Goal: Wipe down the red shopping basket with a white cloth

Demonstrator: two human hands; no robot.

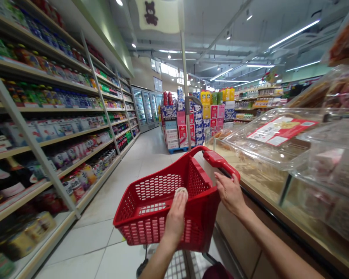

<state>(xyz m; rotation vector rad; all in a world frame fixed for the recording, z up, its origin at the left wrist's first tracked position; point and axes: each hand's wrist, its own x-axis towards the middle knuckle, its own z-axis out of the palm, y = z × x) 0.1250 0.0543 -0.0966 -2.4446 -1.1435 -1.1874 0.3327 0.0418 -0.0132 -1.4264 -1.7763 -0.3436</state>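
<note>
A red plastic shopping cart [151, 186] with perforated basket walls stands in front of me, turned sideways. My right hand [231, 193] is closed around the near end of the cart's handle [221, 162]. Over the near rim of the basket is my left hand [176, 217], its fingers together against a small white cloth [181, 190] that shows at the fingertips. Most of the cloth is hidden by the fingers. Through the holes, the basket floor shows pale tiles below.
Shelves of bottles and cartons [61, 93] line the left side. A display counter with clear plastic food boxes [267, 155] runs close along the right. Stacked drink cartons [186, 128] and a metal pole [184, 69] stand ahead on the tiled floor [128, 170]. Glass-door fridges [145, 104] are farther back.
</note>
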